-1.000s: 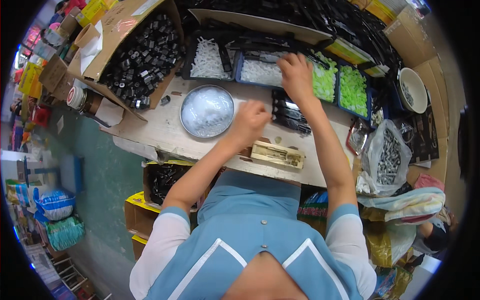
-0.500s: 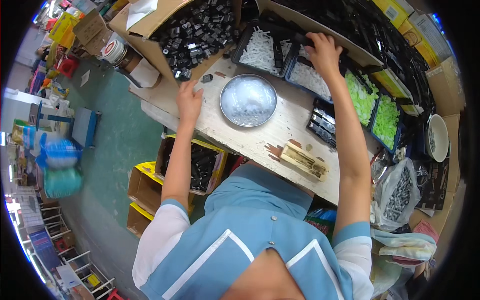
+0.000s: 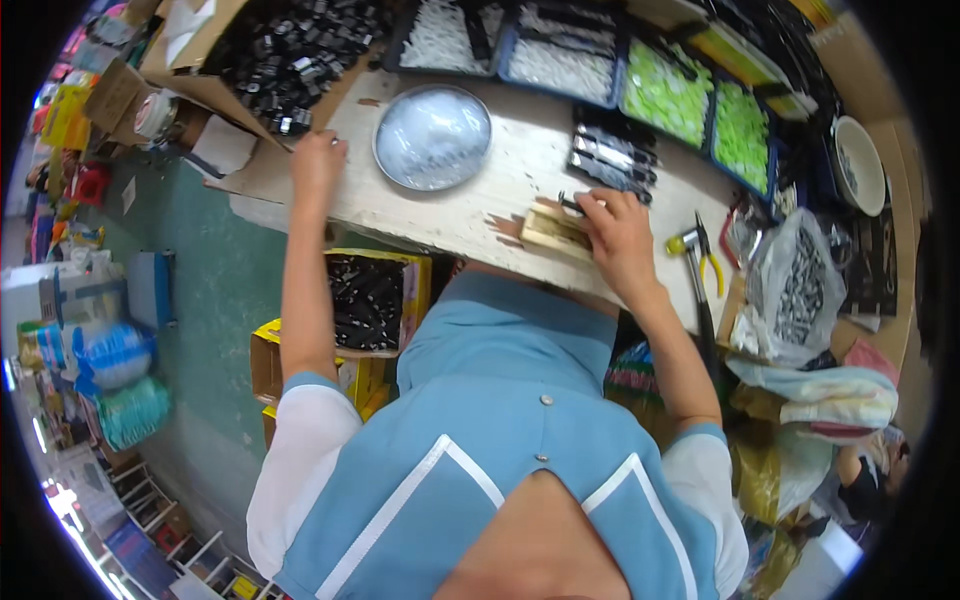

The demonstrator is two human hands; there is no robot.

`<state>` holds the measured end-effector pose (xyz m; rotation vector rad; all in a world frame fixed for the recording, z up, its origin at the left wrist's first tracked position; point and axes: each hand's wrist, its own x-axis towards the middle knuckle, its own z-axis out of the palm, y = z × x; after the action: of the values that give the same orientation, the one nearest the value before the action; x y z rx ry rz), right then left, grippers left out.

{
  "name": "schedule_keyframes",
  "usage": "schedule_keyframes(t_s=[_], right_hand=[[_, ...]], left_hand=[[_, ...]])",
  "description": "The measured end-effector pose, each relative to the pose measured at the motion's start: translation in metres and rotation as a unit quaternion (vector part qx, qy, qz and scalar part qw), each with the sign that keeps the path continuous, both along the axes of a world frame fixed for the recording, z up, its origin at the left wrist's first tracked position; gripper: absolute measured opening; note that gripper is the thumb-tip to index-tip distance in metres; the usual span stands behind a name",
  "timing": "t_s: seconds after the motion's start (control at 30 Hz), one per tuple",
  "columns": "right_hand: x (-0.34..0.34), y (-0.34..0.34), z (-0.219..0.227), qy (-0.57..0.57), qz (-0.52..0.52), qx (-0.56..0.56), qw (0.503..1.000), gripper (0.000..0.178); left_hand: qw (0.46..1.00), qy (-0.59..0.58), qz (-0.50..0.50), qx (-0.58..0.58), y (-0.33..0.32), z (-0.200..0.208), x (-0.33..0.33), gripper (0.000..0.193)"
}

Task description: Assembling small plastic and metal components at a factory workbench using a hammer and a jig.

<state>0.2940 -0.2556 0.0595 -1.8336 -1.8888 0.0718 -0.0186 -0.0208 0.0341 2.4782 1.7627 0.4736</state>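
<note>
My right hand [image 3: 622, 240] is at the pale grooved block [image 3: 550, 230] near the table's front edge. Its thumb and fingers pinch a slim black part [image 3: 571, 204] just above the block. My left hand [image 3: 318, 170] is at the table's left end, beside the box of small black parts [image 3: 290, 65]. Its fingertips are pressed together, with a tiny shiny spot between them; what it holds is too small to name. A round metal dish [image 3: 432, 138] with clear, glossy contents lies between the hands. Behind the block lie several glossy black strips [image 3: 612, 155].
Along the back stand trays with white pieces [image 3: 560, 68] and green pieces [image 3: 665, 95]. A yellow-headed hammer [image 3: 684, 243] and yellow-handled pliers [image 3: 710, 262] lie right of my right hand. Farther right is a plastic bag of grey parts [image 3: 797, 290]. A box of black pieces [image 3: 370, 305] stands below the table.
My right hand has come from the white-piece trays to the grooved block, now with a black part. My left fingers have closed. The loose black part near them no longer shows.
</note>
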Motion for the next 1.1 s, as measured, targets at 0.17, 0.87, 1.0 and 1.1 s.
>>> schedule_keyframes(t_s=[0.17, 0.87, 1.0, 1.1], right_hand=[[-0.022, -0.036, -0.012, -0.055, -0.068, 0.014, 0.996, 0.028], [-0.019, -0.033, -0.028, 0.081, -0.115, 0.132, 0.981, 0.024], [-0.020, -0.036, -0.032, 0.072, -0.112, 0.137, 0.982, 0.021], [-0.020, -0.034, -0.032, 0.061, -0.117, 0.143, 0.981, 0.020]], left_hand=[[0.997, 0.012, -0.010, -0.076, -0.004, 0.016, -0.009, 0.024], [0.856, -0.406, -0.180, -0.264, -0.166, 0.015, 0.170, 0.012], [0.917, -0.286, -0.211, -0.180, -0.165, 0.010, 0.174, 0.011], [0.905, -0.297, -0.197, -0.232, -0.153, 0.000, 0.168, 0.010]])
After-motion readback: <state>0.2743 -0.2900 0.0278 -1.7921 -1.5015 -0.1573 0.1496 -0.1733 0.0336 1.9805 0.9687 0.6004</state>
